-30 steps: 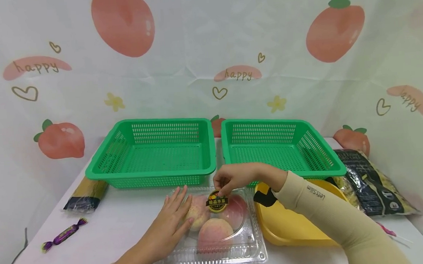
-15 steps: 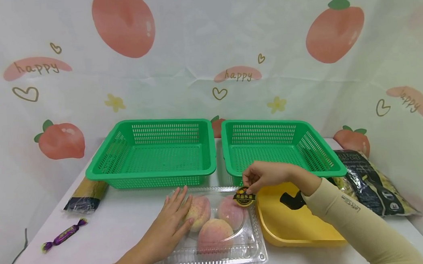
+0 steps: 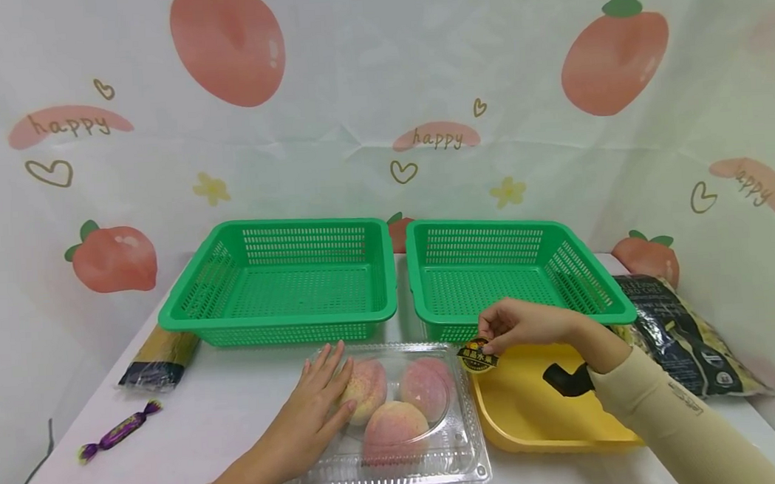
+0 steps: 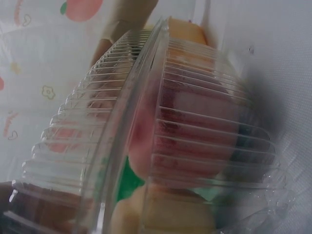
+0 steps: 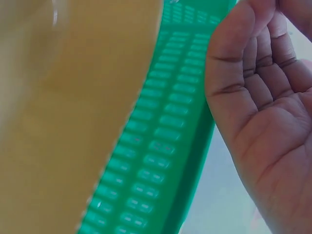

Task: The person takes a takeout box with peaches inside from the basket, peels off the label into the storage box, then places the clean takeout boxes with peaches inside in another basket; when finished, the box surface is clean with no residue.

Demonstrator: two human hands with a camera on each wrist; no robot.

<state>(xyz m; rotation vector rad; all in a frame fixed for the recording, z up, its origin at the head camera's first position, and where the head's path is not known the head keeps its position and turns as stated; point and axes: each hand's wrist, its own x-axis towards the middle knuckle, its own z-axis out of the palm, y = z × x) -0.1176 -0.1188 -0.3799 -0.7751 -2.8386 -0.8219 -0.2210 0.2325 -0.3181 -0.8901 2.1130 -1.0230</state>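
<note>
My left hand (image 3: 308,417) rests with straight, slightly spread fingers on the left side of a clear plastic clamshell box (image 3: 450,456). Three pink-yellow peaches (image 3: 395,430) lie inside the closed box; its ribbed wall and a peach (image 4: 195,126) fill much of the left wrist view. Between thumb and forefinger, my right hand (image 3: 522,322) pinches a round black-and-gold label (image 3: 477,356). That label is held over the gap between the box's right edge and a yellow tray (image 3: 531,411). In the right wrist view the right hand (image 5: 268,97) shows its palm and curled fingers; the label is hidden there.
Two green baskets (image 3: 299,318) (image 3: 518,315) stand side by side behind the box. A purple wrapped candy (image 3: 121,432) and a gold-and-black packet (image 3: 160,359) lie at left. A black bag (image 3: 683,342) lies at right.
My right hand has moved right with the label, from over the peaches to the yellow tray's near-left corner. The left hand has stayed on the box.
</note>
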